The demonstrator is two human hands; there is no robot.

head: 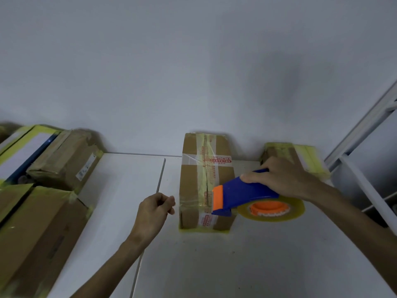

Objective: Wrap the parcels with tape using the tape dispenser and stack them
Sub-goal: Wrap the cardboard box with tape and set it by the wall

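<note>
A brown cardboard parcel (pixel 197 181) lies on the white table (pixel 236 265) near the wall, with yellowish tape running along its top seam and across it. My right hand (pixel 279 177) grips the blue handle of the tape dispenser (pixel 242 194), whose orange blade end rests on the parcel's right front part. Its roll of clear yellowish tape (pixel 272 208) hangs just right of the parcel. My left hand (pixel 155 208) hovers left of the parcel with fingers loosely curled, holding nothing and not touching the box.
Several taped parcels are stacked at the left: one large box (pixel 36 231) in front, another (pixel 64 158) behind it. One more taped parcel (pixel 300 158) stands behind my right hand. A white shelf frame (pixel 365 168) rises at the right.
</note>
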